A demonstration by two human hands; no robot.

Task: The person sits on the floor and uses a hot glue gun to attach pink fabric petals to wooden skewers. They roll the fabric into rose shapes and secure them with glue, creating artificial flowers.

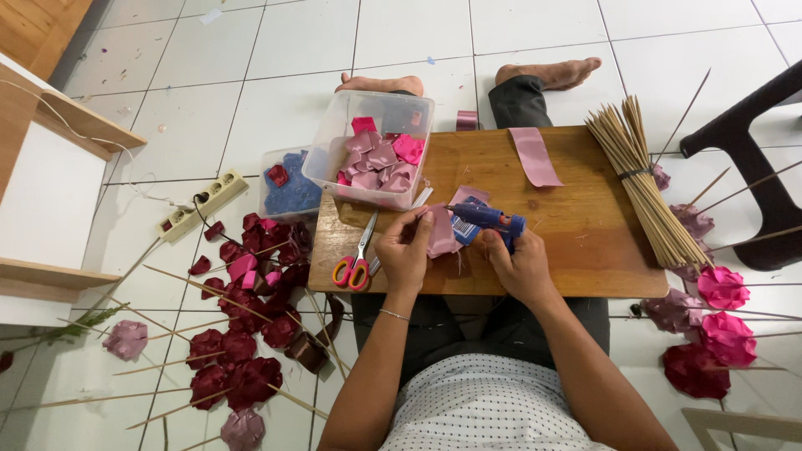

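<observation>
I sit on a tiled floor with a wooden board (576, 225) across my lap. My left hand (404, 247) pinches a folded mauve ribbon petal (440, 231) at the board's front middle. My right hand (518, 260) grips a blue hot glue gun (489, 219), its nozzle pointing left toward the petal. Red and orange handled scissors (357, 259) lie just left of my left hand. A clear plastic box (369, 150) of pink and mauve ribbon pieces stands at the board's far left corner.
A strip of mauve ribbon (535, 156) and a bundle of bamboo skewers (643, 188) lie on the board's right. Finished ribbon roses on sticks lie on the floor at left (238, 351) and right (723, 288). A power strip (205, 203) and a dark chair leg (756, 179) flank me.
</observation>
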